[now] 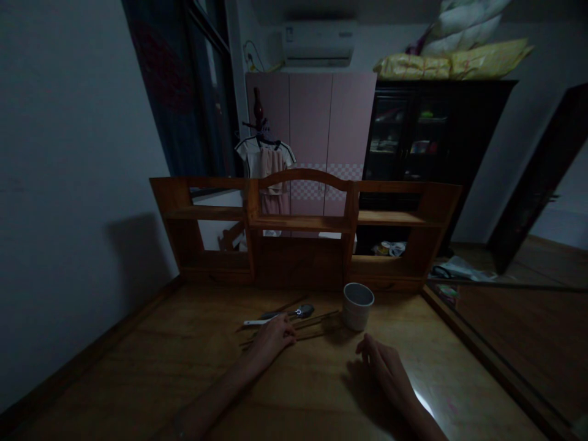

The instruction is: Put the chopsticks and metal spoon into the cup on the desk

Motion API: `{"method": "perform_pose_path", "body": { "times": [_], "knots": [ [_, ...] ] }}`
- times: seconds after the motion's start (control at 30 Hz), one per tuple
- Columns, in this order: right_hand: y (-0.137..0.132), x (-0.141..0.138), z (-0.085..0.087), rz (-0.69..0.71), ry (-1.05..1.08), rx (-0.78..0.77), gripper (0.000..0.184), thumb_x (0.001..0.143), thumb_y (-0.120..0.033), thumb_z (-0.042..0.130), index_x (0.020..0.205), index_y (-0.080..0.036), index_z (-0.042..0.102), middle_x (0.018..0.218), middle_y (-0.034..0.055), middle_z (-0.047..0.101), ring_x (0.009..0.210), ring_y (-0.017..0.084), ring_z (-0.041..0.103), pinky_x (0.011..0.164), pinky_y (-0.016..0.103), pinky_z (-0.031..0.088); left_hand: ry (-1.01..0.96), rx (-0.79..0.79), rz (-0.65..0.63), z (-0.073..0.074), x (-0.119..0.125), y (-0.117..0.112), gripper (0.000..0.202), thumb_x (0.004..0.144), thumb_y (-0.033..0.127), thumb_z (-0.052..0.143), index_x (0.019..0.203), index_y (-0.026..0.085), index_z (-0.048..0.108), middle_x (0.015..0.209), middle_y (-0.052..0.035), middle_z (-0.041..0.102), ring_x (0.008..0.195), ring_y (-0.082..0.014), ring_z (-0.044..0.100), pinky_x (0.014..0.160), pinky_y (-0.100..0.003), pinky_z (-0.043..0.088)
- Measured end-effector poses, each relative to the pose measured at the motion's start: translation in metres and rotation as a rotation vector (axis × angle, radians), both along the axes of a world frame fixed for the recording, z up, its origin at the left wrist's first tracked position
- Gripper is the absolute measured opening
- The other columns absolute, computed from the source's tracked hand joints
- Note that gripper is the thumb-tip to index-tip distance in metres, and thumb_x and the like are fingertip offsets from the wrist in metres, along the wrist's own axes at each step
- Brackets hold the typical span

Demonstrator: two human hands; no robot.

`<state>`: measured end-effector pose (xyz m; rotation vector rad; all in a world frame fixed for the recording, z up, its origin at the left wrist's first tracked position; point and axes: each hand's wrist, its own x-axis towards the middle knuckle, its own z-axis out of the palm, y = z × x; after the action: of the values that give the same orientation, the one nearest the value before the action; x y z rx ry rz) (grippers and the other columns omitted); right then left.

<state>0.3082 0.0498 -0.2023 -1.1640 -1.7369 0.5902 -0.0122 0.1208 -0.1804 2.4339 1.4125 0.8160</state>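
Observation:
On the wooden table, several thin chopsticks [316,335] lie loosely spread beside a metal spoon [304,311] and a spoon with a white handle [255,322]. My left hand [275,331] rests over the chopsticks with its fingers curled down on them; its palm hides their middle parts. A grey, round, open-topped cup [357,309] stands upright to the right of the chopsticks. Just in front of the cup is my right hand [381,361], apart from it, its fingers bent together with nothing visible in them.
A wooden shelf unit [301,223] with several compartments borders the back of the table [294,392]. The white wall [82,184] runs along the left side. Beyond the shelf stand a pink wardrobe [310,116] and a dark cabinet [427,135]. The room is dim.

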Motion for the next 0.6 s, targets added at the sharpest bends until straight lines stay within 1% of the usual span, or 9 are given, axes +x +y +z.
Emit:
{"method": "perform_pose_path", "body": {
  "times": [0.07,0.13,0.23,0.33,0.4,0.47,0.5,0.57,0.6],
  "knots": [
    [0.001,0.000,0.000,0.004,0.007,0.003,0.049,0.101,-0.048,0.026,0.087,-0.017,0.062,0.074,0.0015,0.056,0.071,0.013,0.054,0.067,0.026,0.036,0.016,0.011,0.011,-0.003,-0.004,0.002,0.007,0.072,0.026,0.068,0.078,0.024,0.071,0.095,0.0008,0.056,0.090,-0.0135,0.052,0.074,-0.025,0.034],
    [0.002,0.001,-0.002,0.001,0.012,0.002,0.050,0.101,-0.048,0.026,0.088,-0.017,0.063,0.073,0.0014,0.056,0.070,0.013,0.053,0.066,0.026,0.036,0.057,0.034,0.008,-0.006,-0.007,0.001,0.007,0.074,0.025,0.065,0.080,0.022,0.069,0.097,0.0007,0.055,0.088,-0.0133,0.051,0.072,-0.025,0.033],
    [0.002,0.000,-0.002,-0.007,0.008,0.000,0.051,0.101,-0.048,0.026,0.088,-0.017,0.063,0.073,0.0016,0.056,0.070,0.013,0.054,0.066,0.026,0.036,0.123,0.067,-0.038,-0.003,-0.011,-0.004,0.011,0.077,0.022,0.056,0.086,0.018,0.061,0.099,-0.0012,0.053,0.085,-0.0134,0.050,0.069,-0.026,0.032],
    [0.002,-0.001,-0.001,-0.011,0.010,-0.005,0.051,0.100,-0.049,0.026,0.089,-0.016,0.064,0.073,0.0015,0.056,0.069,0.013,0.054,0.067,0.026,0.036,0.141,0.043,-0.115,0.007,-0.012,-0.016,0.013,0.076,0.020,0.052,0.088,0.016,0.054,0.104,-0.0030,0.050,0.087,-0.0144,0.048,0.068,-0.025,0.033],
    [0.001,-0.001,0.000,-0.013,0.016,-0.007,0.051,0.101,-0.049,0.027,0.089,-0.016,0.064,0.072,0.0012,0.056,0.069,0.013,0.054,0.067,0.026,0.036,0.145,0.028,-0.135,0.016,-0.011,-0.027,0.014,0.074,0.018,0.052,0.087,0.015,0.052,0.105,-0.0034,0.049,0.088,-0.0148,0.047,0.068,-0.024,0.034],
    [0.002,-0.001,-0.001,-0.015,0.022,-0.007,0.051,0.101,-0.049,0.026,0.089,-0.016,0.063,0.072,0.0012,0.056,0.068,0.013,0.053,0.065,0.026,0.036,0.135,0.007,-0.111,0.026,-0.012,-0.038,0.014,0.073,0.017,0.052,0.087,0.016,0.052,0.099,-0.0019,0.051,0.084,-0.0138,0.048,0.065,-0.024,0.033],
    [0.002,0.000,-0.001,-0.018,0.027,-0.002,0.050,0.101,-0.048,0.026,0.090,-0.016,0.063,0.072,0.0013,0.056,0.068,0.013,0.053,0.065,0.026,0.036,0.127,-0.016,-0.091,0.031,-0.012,-0.042,0.014,0.072,0.016,0.052,0.086,0.017,0.052,0.094,-0.0005,0.053,0.080,-0.0130,0.048,0.061,-0.024,0.031],
    [0.003,0.000,-0.001,-0.025,0.044,0.006,0.050,0.101,-0.048,0.026,0.090,-0.016,0.063,0.072,0.0017,0.055,0.067,0.013,0.053,0.065,0.026,0.036,0.115,-0.045,-0.072,0.040,-0.013,-0.046,0.013,0.072,0.017,0.053,0.085,0.018,0.053,0.085,0.0013,0.054,0.072,-0.0114,0.047,0.055,-0.025,0.026],
    [0.004,-0.002,0.001,-0.026,0.056,0.016,0.049,0.101,-0.047,0.027,0.089,-0.015,0.062,0.071,0.0020,0.055,0.067,0.013,0.053,0.065,0.026,0.036,0.104,-0.056,-0.092,0.044,-0.013,-0.046,0.012,0.073,0.019,0.054,0.085,0.019,0.055,0.082,0.0013,0.054,0.069,-0.0109,0.046,0.053,-0.025,0.025]
  ]
}}
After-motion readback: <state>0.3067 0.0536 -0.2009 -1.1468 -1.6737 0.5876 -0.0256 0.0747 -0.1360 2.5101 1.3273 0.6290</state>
